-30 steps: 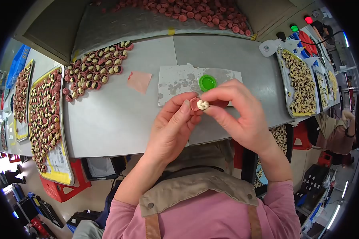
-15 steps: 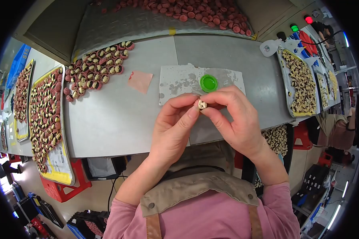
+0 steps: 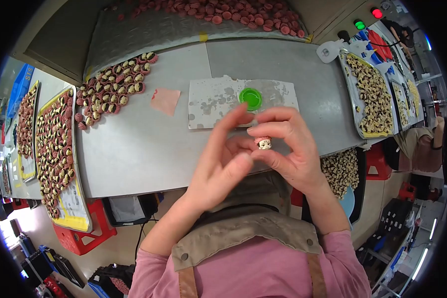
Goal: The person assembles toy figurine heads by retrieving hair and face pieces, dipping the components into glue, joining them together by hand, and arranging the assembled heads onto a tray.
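Note:
A small doll head (image 3: pixel 264 145) with a pale painted face and a pinkish-red cap is pinched between the thumb and fingers of my right hand (image 3: pixel 297 149). Close on its left is my left hand (image 3: pixel 217 166), its thumb and index finger spread apart; one of its fingers reaches behind toward the head. Just beyond my hands, a green round dish (image 3: pixel 250 100) stands on a stained white sheet (image 3: pixel 208 104). A pink paper square (image 3: pixel 165 101) lies to the left of the sheet.
Rows of small heads with pinkish-red caps (image 3: pixel 115 85) sit at the table's back left. A tray of similar pieces (image 3: pixel 55 144) stands farther left. Loose red caps (image 3: pixel 243 15) fill the shelf at the back. At right are a tray of pale-and-dark pieces (image 3: pixel 370 97) and a white bottle (image 3: pixel 329 50).
The doll head has turned and now shows its face and red cap. Both hands have shifted slightly toward me, and my left thumb and index finger have come away from the head.

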`<state>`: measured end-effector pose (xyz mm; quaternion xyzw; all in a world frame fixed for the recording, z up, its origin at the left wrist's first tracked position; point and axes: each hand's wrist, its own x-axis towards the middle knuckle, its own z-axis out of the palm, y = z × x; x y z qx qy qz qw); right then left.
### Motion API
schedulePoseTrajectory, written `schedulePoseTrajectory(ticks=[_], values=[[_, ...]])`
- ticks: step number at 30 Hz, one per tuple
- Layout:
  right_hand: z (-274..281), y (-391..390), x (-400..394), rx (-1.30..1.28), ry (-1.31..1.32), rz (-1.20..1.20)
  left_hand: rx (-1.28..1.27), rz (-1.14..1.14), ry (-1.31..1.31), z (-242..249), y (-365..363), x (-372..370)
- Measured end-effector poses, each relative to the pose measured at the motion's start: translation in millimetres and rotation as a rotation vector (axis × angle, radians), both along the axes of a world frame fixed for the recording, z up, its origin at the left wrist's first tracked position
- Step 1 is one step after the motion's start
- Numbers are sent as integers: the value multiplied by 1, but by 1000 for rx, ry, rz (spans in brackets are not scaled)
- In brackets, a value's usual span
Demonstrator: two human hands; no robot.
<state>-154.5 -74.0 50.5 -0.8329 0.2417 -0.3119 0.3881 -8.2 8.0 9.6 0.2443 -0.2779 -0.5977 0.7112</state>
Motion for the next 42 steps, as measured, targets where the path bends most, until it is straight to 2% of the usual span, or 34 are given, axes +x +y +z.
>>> schedulePoseTrajectory(ticks=[2,3,6,9,12,15,17,19,23,26,28,35,42], values=[[-14,7,-2,209,-69,-21,-6,-41,-426,-1,0,0],[-20,9,-2,223,-100,-34,-9,-64,-640,-2,0,1],[-36,13,-2,282,-193,-74,2,-23,-797,-7,-3,-1],[-41,10,0,295,-260,-77,8,-6,-803,-4,-4,-3],[-40,11,-5,221,-234,-62,111,-106,-719,10,-2,-1],[-34,11,-11,120,-212,-55,209,-312,-402,19,-1,7],[-35,7,-12,-30,-236,-45,268,-379,-352,26,-7,8],[-37,8,-12,-47,-220,-40,321,-492,-282,21,-11,15],[-39,6,-10,-99,-227,-21,348,-429,-235,24,-13,11],[-36,7,-8,105,-261,-2,361,-367,-116,18,-5,11],[-35,6,-7,104,-286,1,336,-325,-18,12,-2,11],[-37,8,-8,210,-300,-8,338,-299,-122,9,1,9],[-41,2,-9,152,-307,35,357,-238,-200,10,1,5]])
